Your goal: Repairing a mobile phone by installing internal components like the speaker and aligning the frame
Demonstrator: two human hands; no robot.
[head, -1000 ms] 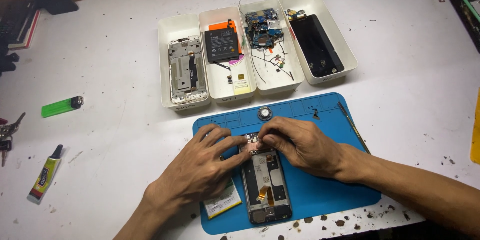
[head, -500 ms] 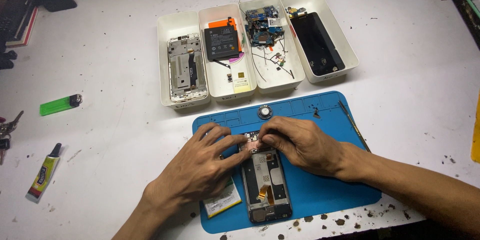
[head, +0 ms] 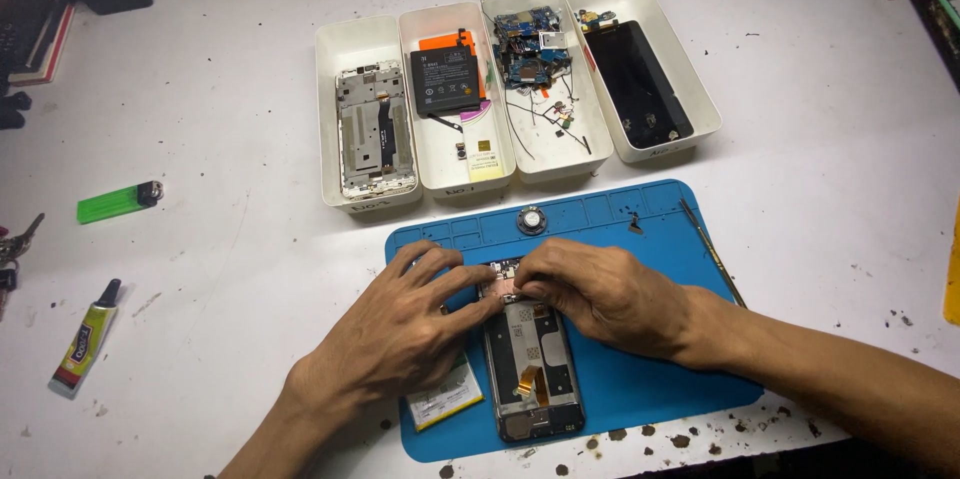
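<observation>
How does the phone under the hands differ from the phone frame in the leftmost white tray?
The opened phone lies on the blue mat, while the phone frame lies in the white tray. The opened phone looks dark inside; the frame is silvery white. Both hands touch the phone's top end; nothing touches the frame. Both lie flat, lengthwise.

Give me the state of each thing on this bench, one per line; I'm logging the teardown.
Opened phone: back off, insides exposed, lying flat on the blue mat.
Left hand: fingertips pressing on the phone's top end.
Right hand: fingertips pinching at the same top end.
Four white bins: side by side, each holding phone parts.
Black battery: loose in the second bin.
Green lighter: lying flat.
Glue tube: capped, lying flat.
</observation>
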